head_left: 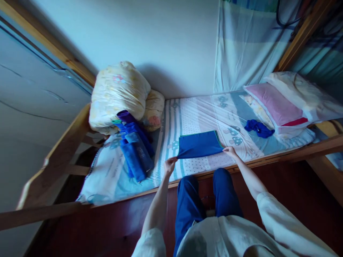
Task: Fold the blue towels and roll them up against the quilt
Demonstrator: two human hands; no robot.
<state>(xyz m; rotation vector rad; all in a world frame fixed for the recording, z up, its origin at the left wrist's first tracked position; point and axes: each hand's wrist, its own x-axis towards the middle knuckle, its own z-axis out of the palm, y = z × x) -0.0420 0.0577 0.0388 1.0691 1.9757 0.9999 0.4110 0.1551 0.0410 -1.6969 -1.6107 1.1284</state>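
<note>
A blue cloth (199, 143) with green edging, folded into a rectangle, lies on the bed in front of me. My left hand (170, 165) pinches its near left corner, and my right hand (229, 151) pinches the near right corner. Between the two hands the near edge is drawn fairly straight. Left of the cloth lies a pile of folded blue towels (136, 153), with a purple piece at its top end. A crumpled dark blue cloth (259, 128) rests on the sheet to the right.
The bed has a patterned sheet (144, 191) and a wooden front rail (294, 151). A large bundled yellow quilt (119, 94) stands at the left. A pink pillow (276, 103) lies at the right, beside a whitish bundle (300, 89). A pale curtain (241, 50) hangs behind.
</note>
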